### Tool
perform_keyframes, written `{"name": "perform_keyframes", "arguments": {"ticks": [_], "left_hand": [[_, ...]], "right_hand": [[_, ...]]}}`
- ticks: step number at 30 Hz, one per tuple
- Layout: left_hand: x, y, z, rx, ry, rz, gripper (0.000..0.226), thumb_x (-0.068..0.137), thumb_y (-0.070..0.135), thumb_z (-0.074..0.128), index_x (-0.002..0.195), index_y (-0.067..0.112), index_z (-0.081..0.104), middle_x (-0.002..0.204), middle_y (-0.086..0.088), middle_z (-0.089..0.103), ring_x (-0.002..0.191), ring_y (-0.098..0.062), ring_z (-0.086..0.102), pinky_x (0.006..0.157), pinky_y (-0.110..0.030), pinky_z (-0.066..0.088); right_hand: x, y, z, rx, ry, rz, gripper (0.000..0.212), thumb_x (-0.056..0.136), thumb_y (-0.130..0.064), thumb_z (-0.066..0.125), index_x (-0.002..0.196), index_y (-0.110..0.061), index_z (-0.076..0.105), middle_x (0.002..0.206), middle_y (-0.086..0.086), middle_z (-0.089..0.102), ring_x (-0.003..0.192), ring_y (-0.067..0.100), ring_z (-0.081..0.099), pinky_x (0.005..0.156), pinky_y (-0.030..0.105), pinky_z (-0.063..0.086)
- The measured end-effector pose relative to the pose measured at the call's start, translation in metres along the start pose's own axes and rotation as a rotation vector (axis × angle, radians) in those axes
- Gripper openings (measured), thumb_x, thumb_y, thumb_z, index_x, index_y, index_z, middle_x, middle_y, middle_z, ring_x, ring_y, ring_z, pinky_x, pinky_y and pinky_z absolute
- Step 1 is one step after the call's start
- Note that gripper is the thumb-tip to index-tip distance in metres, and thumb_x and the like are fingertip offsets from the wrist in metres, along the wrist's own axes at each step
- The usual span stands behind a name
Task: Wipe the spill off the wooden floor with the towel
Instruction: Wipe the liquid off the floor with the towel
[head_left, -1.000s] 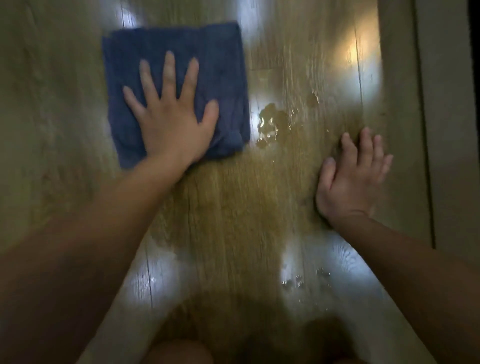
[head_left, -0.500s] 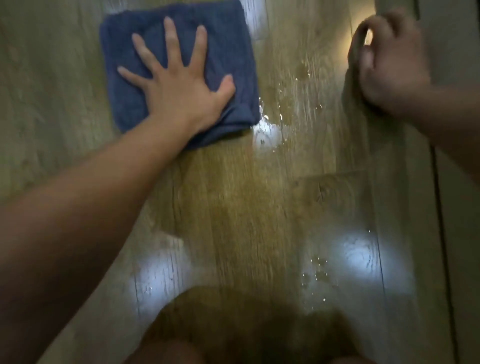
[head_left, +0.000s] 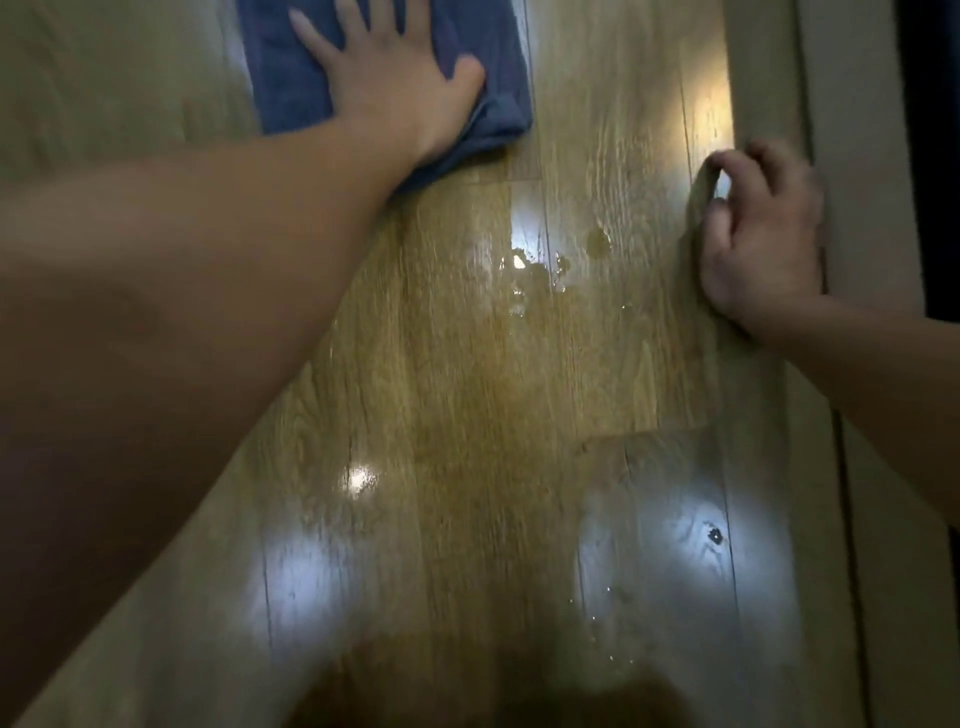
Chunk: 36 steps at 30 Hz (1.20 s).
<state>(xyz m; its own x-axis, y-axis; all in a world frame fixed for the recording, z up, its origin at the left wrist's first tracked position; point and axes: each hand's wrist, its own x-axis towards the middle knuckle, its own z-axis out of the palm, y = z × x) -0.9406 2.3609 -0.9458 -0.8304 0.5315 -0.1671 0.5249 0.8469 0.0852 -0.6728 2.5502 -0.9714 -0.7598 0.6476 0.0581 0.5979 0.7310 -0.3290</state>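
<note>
Towel (head_left: 291, 78), blue and folded, lies at the upper middle of the frame on the wooden floor (head_left: 441, 415), under the spread fingers (head_left: 306, 26) of the left hand (head_left: 395, 88), which presses it flat without gripping. The right hand (head_left: 758, 244), fingers loosely curled and holding nothing, rests at the upper right beside a pale door frame (head_left: 763, 78). Between both hands lies the spill (head_left: 535, 270), apart from the towel; smaller drops (head_left: 608, 639) shine at the lower right. No writing is readable.
</note>
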Motion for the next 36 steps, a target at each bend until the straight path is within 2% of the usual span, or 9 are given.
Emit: {"name": "perform_keyframes", "arguments": {"ticks": [1,3,10,13,21,25,30,33,36], "left_hand": [[-0.012,0.002,0.004,0.081,0.013,0.013,0.081,0.088,0.064,0.017,0.156,0.02,0.017,0.163,-0.014,0.016,0.149,-0.04,0.009,0.115,-0.068,0.004],[-0.054,0.005,0.019,0.11,-0.046,0.021,0.087,0.085,0.066,0.014,0.158,0.021,0.005,0.165,-0.014,-0.002,0.15,-0.04,-0.006,0.111,-0.073,0.0],[-0.252,0.027,0.055,0.081,-0.095,0.095,0.086,0.087,0.066,0.022,0.159,0.022,0.005,0.165,-0.014,-0.004,0.15,-0.041,-0.008,0.111,-0.073,0.003],[-0.222,0.031,0.054,0.071,-0.073,0.091,0.088,0.084,0.069,0.024,0.158,0.027,0.004,0.165,-0.014,-0.005,0.149,-0.043,-0.009,0.11,-0.075,0.001],[-0.031,0.082,0.024,0.051,-0.041,0.01,0.09,0.082,0.072,0.016,0.158,0.026,0.003,0.165,-0.015,-0.007,0.148,-0.046,-0.009,0.109,-0.075,-0.002],[0.006,0.091,0.02,0.049,-0.053,0.018,0.087,0.085,0.072,0.017,0.158,0.027,0.002,0.165,-0.012,-0.007,0.148,-0.045,-0.01,0.109,-0.074,-0.004],[-0.043,0.084,0.023,0.01,-0.055,0.076,0.073,0.092,0.056,0.017,0.158,0.031,0.002,0.166,-0.006,-0.006,0.15,-0.038,-0.011,0.114,-0.069,-0.004],[-0.144,0.079,0.037,-0.021,-0.029,0.146,0.074,0.089,0.051,0.024,0.158,0.03,0.007,0.166,-0.007,0.0,0.151,-0.038,-0.008,0.114,-0.068,0.0],[-0.224,0.078,0.053,0.044,-0.092,0.285,0.077,0.088,0.054,0.029,0.158,0.029,0.011,0.166,-0.009,0.0,0.15,-0.041,-0.007,0.112,-0.071,0.0]], "right_hand": [[-0.001,-0.001,0.0,0.002,0.005,-0.002,0.048,0.092,-0.032,0.036,0.134,-0.018,0.053,0.146,0.016,0.041,0.136,0.035,0.037,0.118,0.048,0.025],[-0.001,-0.002,-0.001,0.003,-0.009,-0.003,0.048,0.091,-0.032,0.036,0.134,-0.019,0.054,0.146,0.015,0.042,0.135,0.034,0.037,0.118,0.048,0.025],[0.003,0.008,0.007,-0.009,0.017,-0.04,0.048,0.091,-0.033,0.035,0.133,-0.019,0.053,0.145,0.014,0.043,0.135,0.032,0.038,0.118,0.05,0.025],[0.004,0.008,0.01,-0.013,0.03,-0.058,0.047,0.091,-0.032,0.036,0.134,-0.02,0.052,0.144,0.014,0.043,0.136,0.031,0.037,0.117,0.052,0.025],[0.007,0.005,0.005,-0.059,0.022,-0.057,0.047,0.09,-0.028,0.041,0.134,-0.018,0.052,0.147,0.016,0.042,0.142,0.033,0.032,0.12,0.052,0.018],[0.002,0.006,0.008,-0.039,0.029,-0.044,0.049,0.088,-0.03,0.039,0.134,-0.019,0.053,0.147,0.015,0.042,0.142,0.032,0.032,0.121,0.05,0.017],[0.002,0.004,0.006,-0.032,0.009,-0.021,0.048,0.091,-0.028,0.041,0.136,-0.019,0.053,0.15,0.015,0.04,0.145,0.031,0.028,0.122,0.049,0.014],[0.003,0.003,0.005,-0.035,-0.012,-0.015,0.047,0.092,-0.028,0.042,0.137,-0.02,0.052,0.151,0.014,0.039,0.145,0.031,0.027,0.122,0.048,0.013],[0.004,0.006,0.007,-0.026,0.01,-0.012,0.05,0.088,-0.031,0.039,0.134,-0.019,0.055,0.148,0.015,0.042,0.143,0.033,0.031,0.122,0.05,0.015]]}}
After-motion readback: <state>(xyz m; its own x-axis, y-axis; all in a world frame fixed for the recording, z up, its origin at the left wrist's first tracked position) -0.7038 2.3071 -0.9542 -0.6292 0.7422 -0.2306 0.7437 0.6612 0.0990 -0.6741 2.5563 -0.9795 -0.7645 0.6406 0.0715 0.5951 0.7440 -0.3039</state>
